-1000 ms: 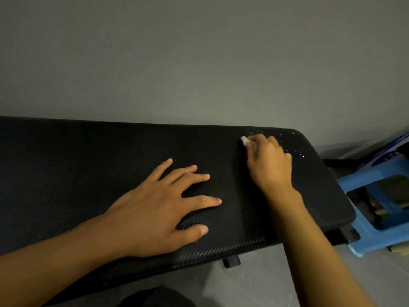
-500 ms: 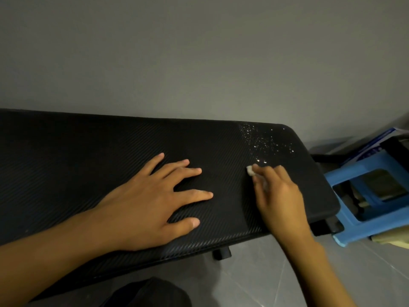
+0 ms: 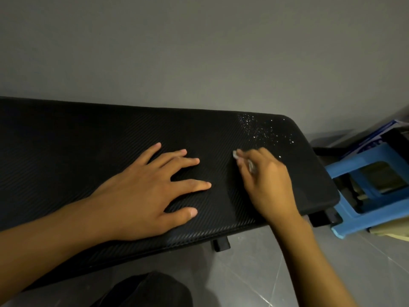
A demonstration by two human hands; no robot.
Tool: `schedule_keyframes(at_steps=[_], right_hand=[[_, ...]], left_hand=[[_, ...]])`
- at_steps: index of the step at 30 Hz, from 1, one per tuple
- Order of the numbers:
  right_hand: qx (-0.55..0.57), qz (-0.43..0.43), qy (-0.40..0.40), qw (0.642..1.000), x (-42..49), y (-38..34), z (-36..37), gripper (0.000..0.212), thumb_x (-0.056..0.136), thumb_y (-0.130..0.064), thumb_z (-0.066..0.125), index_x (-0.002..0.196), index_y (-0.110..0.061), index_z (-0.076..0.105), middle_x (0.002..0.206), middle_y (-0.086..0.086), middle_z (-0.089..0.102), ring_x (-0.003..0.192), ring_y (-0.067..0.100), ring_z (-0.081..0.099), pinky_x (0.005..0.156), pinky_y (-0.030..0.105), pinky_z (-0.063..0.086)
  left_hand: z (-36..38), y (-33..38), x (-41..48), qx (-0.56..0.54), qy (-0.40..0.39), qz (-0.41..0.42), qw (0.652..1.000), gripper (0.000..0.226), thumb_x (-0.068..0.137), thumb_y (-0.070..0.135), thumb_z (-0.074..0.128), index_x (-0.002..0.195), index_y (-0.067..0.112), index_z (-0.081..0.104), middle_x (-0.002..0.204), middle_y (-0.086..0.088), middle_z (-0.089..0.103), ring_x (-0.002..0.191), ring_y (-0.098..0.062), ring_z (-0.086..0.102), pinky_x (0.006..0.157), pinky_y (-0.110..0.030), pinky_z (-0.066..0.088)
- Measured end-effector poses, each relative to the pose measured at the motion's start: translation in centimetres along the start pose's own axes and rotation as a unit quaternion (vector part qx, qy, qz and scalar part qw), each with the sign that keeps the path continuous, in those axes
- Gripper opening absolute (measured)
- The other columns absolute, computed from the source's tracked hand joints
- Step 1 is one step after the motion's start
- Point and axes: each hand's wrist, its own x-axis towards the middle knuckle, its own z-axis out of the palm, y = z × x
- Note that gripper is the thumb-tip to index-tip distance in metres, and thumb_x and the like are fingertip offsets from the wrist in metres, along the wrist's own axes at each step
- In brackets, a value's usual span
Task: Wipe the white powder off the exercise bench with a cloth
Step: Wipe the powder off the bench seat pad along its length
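Grey wall [image 3: 199,52] behind, grey tiled floor [image 3: 254,273] below. One black ribbed table [image 3: 66,151] spans the view. At the bottom edge sits a dark shape [image 3: 150,289]; cannot tell what it is.

Two bare hands over the pad. The left grip [image 3: 146,196] lies flat, fingers spread and straight, grasping nothing. Just right of it, apart, the right grip [image 3: 267,185] is curled round one small whitish cloth [image 3: 235,155], whose corner pokes out at the fingertips against the pad.

One patch of white powder [image 3: 265,131] speckles the far right corner, just beyond those fingertips.

Past the table's end are one blue stool [image 3: 354,218] and one blue-printed box [image 3: 380,134].
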Motion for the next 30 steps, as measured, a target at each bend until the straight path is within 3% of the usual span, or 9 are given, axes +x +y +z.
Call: schedule_keyframes(at_steps=[3, 8, 14, 20, 22, 26, 30], right_hand=[[-0.022, 0.023, 0.002, 0.999, -2.3, 0.8, -1.4, 0.020, 0.097, -0.038, 0.057, 0.113, -0.031, 0.068, 0.098, -0.011, 0.061, 0.082, 0.015, 0.062, 0.074, 0.049, 0.053], [-0.058, 0.135, 0.038, 0.988, 1.5, 2.9, -1.2, 0.026, 0.101, -0.035, 0.054, 0.119, -0.022, 0.065, 0.109, 0.002, 0.062, 0.092, 0.025, 0.063, 0.084, 0.052, 0.052], [-0.058, 0.089, 0.039, 0.994, -2.8, 0.6, -1.4, 0.016, 0.098, -0.032, 0.059, 0.109, -0.023, 0.066, 0.099, -0.003, 0.063, 0.079, 0.020, 0.063, 0.077, 0.049, 0.052], [-0.063, 0.183, 0.051, 0.980, 2.0, 4.2, -1.3, 0.025, 0.103, -0.032, 0.051, 0.118, -0.017, 0.065, 0.115, 0.007, 0.062, 0.098, 0.032, 0.063, 0.088, 0.050, 0.046], [-0.044, 0.170, 0.053, 0.983, 1.9, 4.0, -1.2, 0.025, 0.102, -0.031, 0.051, 0.118, -0.017, 0.065, 0.113, 0.008, 0.062, 0.096, 0.032, 0.063, 0.085, 0.051, 0.050], [-0.029, 0.055, 0.025, 0.998, -2.7, 2.2, -1.8, 0.021, 0.099, -0.031, 0.054, 0.115, -0.025, 0.067, 0.101, -0.006, 0.060, 0.085, 0.018, 0.062, 0.079, 0.045, 0.049], [-0.108, 0.084, 0.006, 0.991, -2.6, 4.7, -3.0, 0.021, 0.100, -0.034, 0.053, 0.116, -0.028, 0.065, 0.103, -0.004, 0.058, 0.092, 0.022, 0.062, 0.084, 0.048, 0.044]], left_hand=[[0.1, 0.0, 0.0, -0.010, -0.002, -0.002, 1.000, 0.059, 0.092, 0.076, 0.020, 0.149, 0.061, 0.022, 0.166, 0.012, 0.015, 0.155, -0.009, 0.001, 0.125, -0.052, 0.003], [0.1, 0.0, -0.1, -0.010, 0.007, -0.002, 1.000, 0.059, 0.093, 0.077, 0.020, 0.149, 0.061, 0.022, 0.166, 0.014, 0.015, 0.155, -0.008, 0.001, 0.126, -0.051, 0.004], [0.2, -0.3, 0.0, -0.008, 0.005, 0.001, 1.000, 0.058, 0.094, 0.077, 0.021, 0.149, 0.061, 0.023, 0.166, 0.013, 0.017, 0.155, -0.009, 0.004, 0.125, -0.050, 0.004], [0.0, -0.2, 0.0, -0.012, 0.012, -0.002, 1.000, 0.057, 0.092, 0.079, 0.020, 0.147, 0.064, 0.023, 0.164, 0.017, 0.018, 0.154, -0.005, 0.004, 0.126, -0.050, 0.006], [-0.1, -0.2, 0.1, -0.006, 0.013, 0.000, 1.000, 0.057, 0.092, 0.079, 0.020, 0.147, 0.064, 0.025, 0.163, 0.017, 0.020, 0.154, -0.005, 0.007, 0.125, -0.050, 0.008], [-0.1, -0.4, 0.3, 0.002, 0.025, 0.010, 1.000, 0.054, 0.092, 0.078, 0.027, 0.144, 0.063, 0.032, 0.160, 0.016, 0.028, 0.152, -0.007, 0.017, 0.123, -0.052, 0.017], [-0.3, 0.0, 0.7, 0.026, 0.028, 0.016, 0.999, 0.053, 0.093, 0.072, 0.035, 0.143, 0.056, 0.043, 0.155, 0.010, 0.039, 0.148, -0.013, 0.031, 0.120, -0.054, 0.026]])
